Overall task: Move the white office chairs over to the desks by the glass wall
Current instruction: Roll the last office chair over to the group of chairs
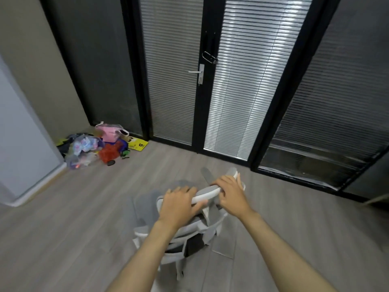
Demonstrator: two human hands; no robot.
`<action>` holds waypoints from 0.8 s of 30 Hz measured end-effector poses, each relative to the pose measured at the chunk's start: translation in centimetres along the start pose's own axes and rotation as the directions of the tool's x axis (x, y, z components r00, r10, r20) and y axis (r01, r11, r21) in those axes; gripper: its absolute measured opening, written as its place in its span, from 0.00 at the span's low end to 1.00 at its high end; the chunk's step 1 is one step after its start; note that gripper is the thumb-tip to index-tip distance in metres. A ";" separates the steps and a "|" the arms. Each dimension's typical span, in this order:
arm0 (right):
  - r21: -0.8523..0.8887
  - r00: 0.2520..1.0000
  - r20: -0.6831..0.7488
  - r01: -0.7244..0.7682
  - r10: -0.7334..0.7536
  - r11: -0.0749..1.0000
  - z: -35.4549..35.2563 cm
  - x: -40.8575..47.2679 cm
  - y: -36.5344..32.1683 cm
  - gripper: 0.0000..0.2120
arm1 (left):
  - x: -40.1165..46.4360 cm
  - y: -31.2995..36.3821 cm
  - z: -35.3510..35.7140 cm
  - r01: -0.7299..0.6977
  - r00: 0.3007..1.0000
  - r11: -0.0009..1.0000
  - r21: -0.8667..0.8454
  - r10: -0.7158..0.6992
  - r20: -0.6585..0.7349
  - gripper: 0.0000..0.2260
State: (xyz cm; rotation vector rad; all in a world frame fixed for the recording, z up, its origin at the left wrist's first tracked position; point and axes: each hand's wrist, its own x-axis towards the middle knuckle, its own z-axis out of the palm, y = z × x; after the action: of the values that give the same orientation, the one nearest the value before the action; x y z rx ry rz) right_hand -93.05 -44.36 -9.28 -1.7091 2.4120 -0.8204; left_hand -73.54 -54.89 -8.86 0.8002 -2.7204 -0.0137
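A white office chair (189, 237) with grey cushions stands right in front of me, seen from behind and above. My left hand (179, 204) grips the left part of its white-and-grey headrest (207, 191), thumb curled under the rim. My right hand (230, 193) holds the right end of the same headrest, fingers wrapped over the top. The chair's seat and base are mostly hidden under its back and my arms. A glass wall with closed blinds (261, 85) rises just beyond the chair. No desk is in view.
A black-framed glass door (174, 76) with a silver handle (196, 72) stands ahead. A heap of colourful bags and packets (94, 147) lies in the left corner. A white panel (23, 144) juts out at far left. Grey wood floor (84, 207) spreads around.
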 end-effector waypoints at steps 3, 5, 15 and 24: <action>-0.050 0.999 0.009 -0.030 0.031 0.998 -0.9 -5.3 -1.9 0.14 | -3.9 1.8 -0.2 0.050 0.997 0.999 0.010 -0.050 -0.060 0.23; -0.072 0.999 0.013 -0.037 0.038 0.997 -1.7 -8.9 -2.8 0.13 | -6.4 3.3 -0.9 0.077 0.994 0.997 -0.012 -0.078 -0.075 0.22; -0.003 0.991 -0.099 -0.091 0.090 0.996 -4.2 -26.7 -6.1 0.23 | -17.8 9.2 -4.1 -0.005 0.998 0.999 -0.035 0.007 0.066 0.28; -0.040 0.945 -0.253 -0.224 0.207 0.974 -5.9 -45.5 -9.5 0.26 | -29.6 17.7 -8.2 -0.106 0.961 0.969 -0.225 0.158 0.226 0.24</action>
State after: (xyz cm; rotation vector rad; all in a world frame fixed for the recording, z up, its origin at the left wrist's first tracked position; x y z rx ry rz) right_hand -69.84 -3.65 -10.73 -1.4001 2.7579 -0.9802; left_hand -56.88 -23.65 -7.81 0.5870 -2.9292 -0.3888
